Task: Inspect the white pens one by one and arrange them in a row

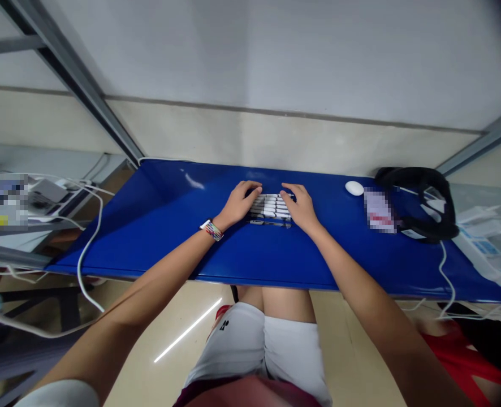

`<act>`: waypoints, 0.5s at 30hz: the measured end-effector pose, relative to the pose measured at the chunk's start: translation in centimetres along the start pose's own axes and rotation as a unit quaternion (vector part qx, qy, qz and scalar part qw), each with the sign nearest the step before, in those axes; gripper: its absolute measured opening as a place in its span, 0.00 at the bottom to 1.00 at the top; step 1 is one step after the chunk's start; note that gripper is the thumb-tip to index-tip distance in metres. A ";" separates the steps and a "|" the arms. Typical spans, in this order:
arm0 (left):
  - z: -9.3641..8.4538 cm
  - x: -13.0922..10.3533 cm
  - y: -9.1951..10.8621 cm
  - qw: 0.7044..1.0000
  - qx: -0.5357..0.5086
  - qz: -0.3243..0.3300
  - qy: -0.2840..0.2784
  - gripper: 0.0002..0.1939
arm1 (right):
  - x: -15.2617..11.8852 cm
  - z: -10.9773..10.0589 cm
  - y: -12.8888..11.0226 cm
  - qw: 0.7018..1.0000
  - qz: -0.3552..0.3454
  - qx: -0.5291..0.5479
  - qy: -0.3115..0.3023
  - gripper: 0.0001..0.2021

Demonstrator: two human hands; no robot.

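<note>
A pale grey and cream wall (276, 56) fills the far side, and in front of it stretches the glossy blue tabletop (157, 203) that I'm seated at, with a grey metal post (76, 85) slanting down to its far left corner. My white shorts (233, 339) show below the near edge. Towards the table's right end lies a black looped strap (449, 209) (some kind of headgear, by its shape), a white cable hanging down near it. My left hand (237, 204) is half open, fingers bent and thumb apart, at the left ends of a set of slim white sticks (271, 206); my right hand (302, 208), curved much the same way, is at their right ends. I can't tell whether either one actually grips them. The sticks lie on the blue surface between my hands, near the middle of the table, side by side and running left to right (they have dark marks on them). Well to the right, beside the strap, is a packet (380, 212), blurred over, with red at its bottom. A multicoloured wristband (212, 230) circles my left wrist, and a small white oval object (354, 188) sits just beside the packet. Smallest of all, a thin darker strip (270, 223) lies along the sticks' near side.
</note>
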State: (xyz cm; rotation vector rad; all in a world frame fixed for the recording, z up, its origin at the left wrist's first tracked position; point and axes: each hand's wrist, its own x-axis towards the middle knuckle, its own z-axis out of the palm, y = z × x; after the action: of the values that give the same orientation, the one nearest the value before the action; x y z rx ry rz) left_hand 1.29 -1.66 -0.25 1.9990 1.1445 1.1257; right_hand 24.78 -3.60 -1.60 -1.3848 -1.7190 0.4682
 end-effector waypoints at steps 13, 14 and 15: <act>2.0 -1.0 1.6 0.983 -0.158 -0.081 0.040 0.14 | -1.0 1.7 -1.4 1.000 0.007 -0.009 -0.002 0.16; 2.1 -1.0 1.5 0.985 -0.148 -0.078 0.044 0.14 | -1.0 1.7 -1.4 1.000 0.004 -0.013 -0.003 0.15; 2.2 -1.0 1.5 0.986 -0.139 -0.075 0.048 0.13 | -0.9 1.7 -1.3 1.000 0.002 -0.016 -0.003 0.15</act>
State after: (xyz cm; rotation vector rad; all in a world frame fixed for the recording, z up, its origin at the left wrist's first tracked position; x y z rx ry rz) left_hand 3.50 -3.38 -0.52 1.6369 1.0981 1.2396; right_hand 22.61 -4.51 -1.94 -1.4119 -1.7357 0.4489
